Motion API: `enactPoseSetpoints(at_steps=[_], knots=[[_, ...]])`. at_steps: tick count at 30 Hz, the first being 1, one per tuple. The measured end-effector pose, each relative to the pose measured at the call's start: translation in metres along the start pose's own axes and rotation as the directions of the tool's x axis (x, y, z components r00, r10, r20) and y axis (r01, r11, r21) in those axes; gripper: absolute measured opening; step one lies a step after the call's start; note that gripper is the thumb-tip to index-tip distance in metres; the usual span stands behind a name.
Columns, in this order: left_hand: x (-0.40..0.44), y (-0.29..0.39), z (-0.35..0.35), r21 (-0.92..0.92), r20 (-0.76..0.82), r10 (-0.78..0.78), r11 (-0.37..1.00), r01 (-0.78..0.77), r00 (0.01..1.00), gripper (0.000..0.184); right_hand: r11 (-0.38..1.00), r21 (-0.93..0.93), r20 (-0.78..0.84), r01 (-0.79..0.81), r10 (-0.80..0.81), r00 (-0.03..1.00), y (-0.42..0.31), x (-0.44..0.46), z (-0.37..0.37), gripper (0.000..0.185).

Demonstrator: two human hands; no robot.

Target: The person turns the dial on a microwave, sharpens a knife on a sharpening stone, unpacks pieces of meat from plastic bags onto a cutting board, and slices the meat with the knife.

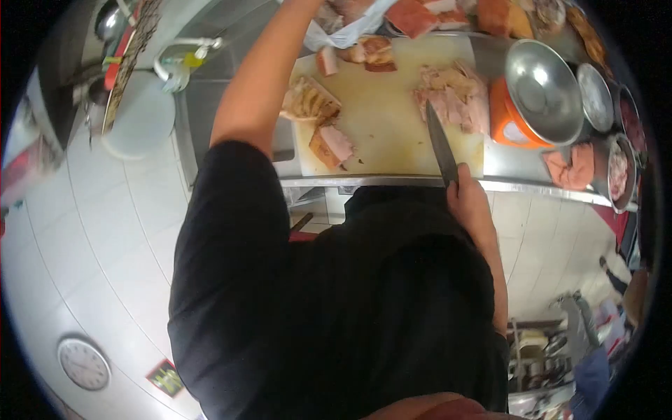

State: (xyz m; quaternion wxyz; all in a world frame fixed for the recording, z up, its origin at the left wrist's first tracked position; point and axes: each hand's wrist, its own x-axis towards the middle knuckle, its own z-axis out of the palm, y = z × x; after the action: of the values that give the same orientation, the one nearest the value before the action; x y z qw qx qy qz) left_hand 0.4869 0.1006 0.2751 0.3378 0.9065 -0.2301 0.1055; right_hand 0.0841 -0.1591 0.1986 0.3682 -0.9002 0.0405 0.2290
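Observation:
My right hand is closed around the handle of a knife at the near edge of the cutting board. The blade points away from me, its tip beside a pile of pale sliced meat. My left arm stretches across the board's left side to the top edge of the view, where the hand is out of sight. Chunks of meat with browned rind lie at the board's left, one nearer piece among them. Further meat pieces sit at the far side, by a plastic bag.
To the right, a steel bowl rests on an orange container. Beyond it are an orange cloth and a bowl of meat. Large meat slabs line the back. A faucet stands at the left.

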Motion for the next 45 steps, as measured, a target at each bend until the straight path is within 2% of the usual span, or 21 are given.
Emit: enactPoseSetpoints(at_steps=[3, 5, 7, 9, 11, 14, 17, 20, 23, 27, 29, 32, 35, 38, 41, 44, 45], knots=[[-0.095, -0.009, -0.057, 0.007, -0.136, 0.076, 0.997, -0.076, 0.988, 0.05, 0.996, -0.033, 0.095, 0.088, -0.084, 0.992, -0.002, 0.014, 0.0, 0.019], [-0.182, -0.025, -0.08, 0.019, -0.18, -0.264, 0.962, 0.272, 0.948, 0.044, 0.986, -0.073, 0.146, 0.153, -0.141, 0.979, -0.011, 0.029, 0.0, 0.017], [-0.27, -0.031, -0.078, -0.041, -0.162, -0.475, 0.879, 0.475, 0.865, 0.034, 0.971, -0.124, 0.238, 0.206, -0.173, 0.956, -0.015, 0.043, 0.004, 0.017], [-0.344, -0.02, -0.056, -0.213, -0.087, -0.732, 0.676, 0.705, 0.676, 0.044, 0.954, -0.159, 0.319, 0.254, -0.194, 0.928, -0.02, 0.052, 0.011, 0.017], [-0.39, 0.004, -0.021, -0.249, -0.03, -0.894, 0.44, 0.863, 0.447, 0.059, 0.937, -0.18, 0.388, 0.299, -0.212, 0.897, -0.026, 0.058, 0.018, 0.018], [-0.422, 0.008, 0.029, -0.398, -0.059, -0.863, 0.481, 0.781, 0.501, 0.078, 0.932, -0.195, 0.419, 0.307, -0.203, 0.885, -0.04, 0.058, 0.025, 0.021], [-0.411, 0.013, 0.046, -0.115, -0.193, -0.85, 0.515, 0.849, 0.49, 0.089, 0.919, -0.258, 0.402, 0.298, -0.178, 0.898, -0.036, 0.064, 0.033, 0.025], [-0.384, 0.047, 0.036, 0.013, -0.113, -0.783, 0.615, 0.789, 0.612, 0.093, 0.932, -0.24, 0.327, 0.272, -0.186, 0.927, -0.028, 0.061, 0.029, 0.025], [-0.357, 0.081, 0.032, 0.092, 0.05, -0.568, 0.821, 0.563, 0.821, 0.087, 0.951, -0.215, 0.309, 0.224, -0.152, 0.939, -0.019, 0.06, 0.024, 0.024], [-0.341, 0.089, 0.049, 0.098, 0.181, -0.375, 0.927, 0.363, 0.909, 0.089, 0.967, -0.173, 0.218, 0.186, -0.147, 0.965, -0.007, 0.057, 0.023, 0.023], [-0.337, 0.082, 0.053, 0.079, 0.221, -0.311, 0.951, 0.3, 0.925, 0.087, 0.979, -0.146, 0.155, 0.142, -0.119, 0.981, -0.005, 0.055, 0.02, 0.023], [-0.342, 0.069, 0.055, -0.059, 0.195, -0.318, 0.94, 0.335, 0.928, 0.081, 0.98, -0.139, 0.128, 0.139, -0.122, 0.984, -0.005, 0.049, 0.012, 0.023], [-0.349, 0.048, 0.062, -0.224, 0.186, -0.485, 0.826, 0.518, 0.854, 0.075, 0.986, -0.085, 0.132, 0.143, -0.131, 0.983, -0.014, 0.034, 0.001, 0.022], [-0.35, 0.036, 0.066, -0.33, 0.28, -0.512, 0.742, 0.583, 0.812, 0.068, 0.982, -0.078, 0.18, 0.171, -0.155, 0.971, -0.014, 0.023, -0.012, 0.023], [-0.348, 0.03, 0.067, -0.268, 0.288, -0.487, 0.786, 0.557, 0.825, 0.065, 0.967, -0.111, 0.241, 0.228, -0.196, 0.951, -0.011, 0.017, -0.014, 0.022], [-0.348, 0.027, 0.068, -0.39, 0.295, -0.502, 0.714, 0.582, 0.813, 0.063, 0.962, -0.217, 0.259, 0.164, -0.105, 0.96, 0.009, 0.035, 0.006, 0.022], [-0.346, 0.026, 0.067, -0.379, 0.307, -0.512, 0.707, 0.597, 0.802, 0.063, 0.968, -0.203, 0.236, 0.144, -0.094, 0.967, 0.01, 0.037, 0.006, 0.022]])
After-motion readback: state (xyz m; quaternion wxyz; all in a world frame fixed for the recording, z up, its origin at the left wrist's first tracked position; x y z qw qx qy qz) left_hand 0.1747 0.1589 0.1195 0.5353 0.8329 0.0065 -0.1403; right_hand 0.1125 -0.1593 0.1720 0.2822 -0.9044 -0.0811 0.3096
